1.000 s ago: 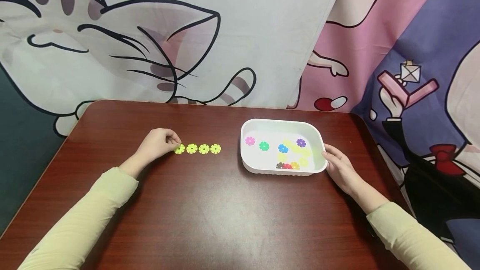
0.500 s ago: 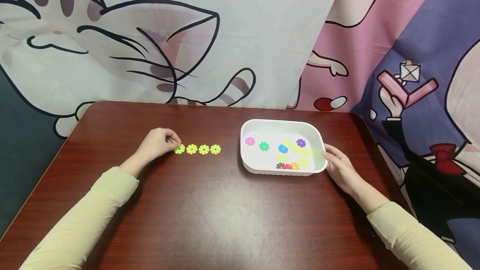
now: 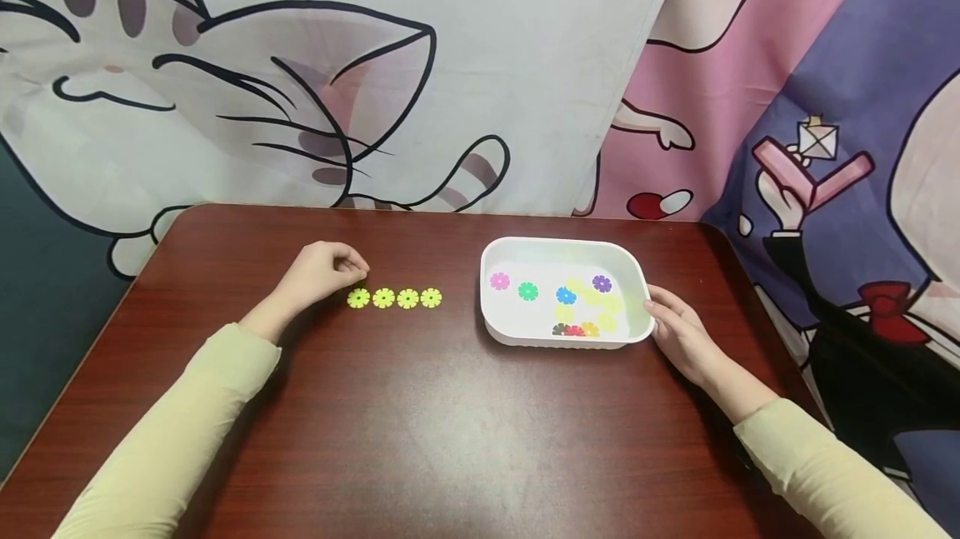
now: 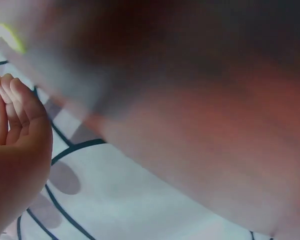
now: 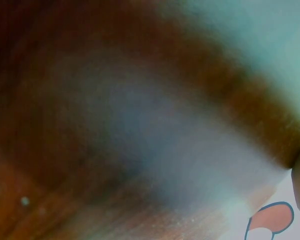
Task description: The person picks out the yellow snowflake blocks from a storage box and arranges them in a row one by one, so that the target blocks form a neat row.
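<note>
In the head view, several yellow flower-shaped discs [image 3: 383,298] lie in a straight row on the brown table. My left hand [image 3: 318,272] hovers just above the leftmost disc [image 3: 358,298], apart from it. Its fingers are loosely curled with the tips near the thumb, and nothing shows between them. The left wrist view has the same hand [image 4: 22,120] at its left edge. To the right, my right hand [image 3: 682,335] grips the right end of a white plastic tray [image 3: 525,335], thumb on the rim. The right wrist view is mostly blurred.
Inside the tray lie a pink disc [image 3: 499,281], a green disc [image 3: 528,291], a blue disc [image 3: 566,296], a purple disc [image 3: 602,283] and several others, some pale yellow. A cartoon-printed cloth [image 3: 555,72] hangs behind the table [image 3: 450,439].
My left hand has let go of the leftmost yellow disc and risen slightly up and away from it. The right hand and the tray have stayed in place.
</note>
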{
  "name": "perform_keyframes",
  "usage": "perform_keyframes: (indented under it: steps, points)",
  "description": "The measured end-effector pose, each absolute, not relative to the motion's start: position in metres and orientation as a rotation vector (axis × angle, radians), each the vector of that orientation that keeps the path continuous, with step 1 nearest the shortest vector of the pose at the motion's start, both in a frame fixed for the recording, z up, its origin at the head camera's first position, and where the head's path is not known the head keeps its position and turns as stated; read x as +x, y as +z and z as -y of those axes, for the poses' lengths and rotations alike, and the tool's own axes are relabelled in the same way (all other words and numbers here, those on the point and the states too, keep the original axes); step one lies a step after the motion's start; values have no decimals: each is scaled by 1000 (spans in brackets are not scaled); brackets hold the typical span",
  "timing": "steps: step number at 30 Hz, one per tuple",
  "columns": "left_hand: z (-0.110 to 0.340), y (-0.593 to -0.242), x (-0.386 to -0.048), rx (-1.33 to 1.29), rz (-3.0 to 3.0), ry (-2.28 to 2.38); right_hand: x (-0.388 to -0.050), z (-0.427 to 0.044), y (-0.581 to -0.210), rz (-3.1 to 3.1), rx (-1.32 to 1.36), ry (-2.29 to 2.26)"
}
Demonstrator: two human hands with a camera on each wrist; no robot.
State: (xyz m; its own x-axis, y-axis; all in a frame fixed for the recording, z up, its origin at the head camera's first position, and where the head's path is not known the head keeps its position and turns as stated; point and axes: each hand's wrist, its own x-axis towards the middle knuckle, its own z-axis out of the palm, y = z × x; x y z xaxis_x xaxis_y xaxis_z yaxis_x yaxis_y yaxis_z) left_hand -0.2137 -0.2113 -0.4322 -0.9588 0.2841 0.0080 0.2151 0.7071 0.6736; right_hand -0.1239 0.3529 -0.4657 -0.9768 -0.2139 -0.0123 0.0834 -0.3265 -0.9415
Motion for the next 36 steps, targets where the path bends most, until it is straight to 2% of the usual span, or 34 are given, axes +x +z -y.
perform_keyframes:
  steps: [8, 18, 36]
  points:
    - [174, -416, -229, 457, -2800, 1166, -124, -353, -466, -1694, -166, -2414]
    - [109, -397, -236, 661, -2719, 1282, -125, -354, -466, -1699, -156, -2404]
    - [11, -397, -231, 839, -2560, 1336, -125, -353, -467, -1717, -164, -2397]
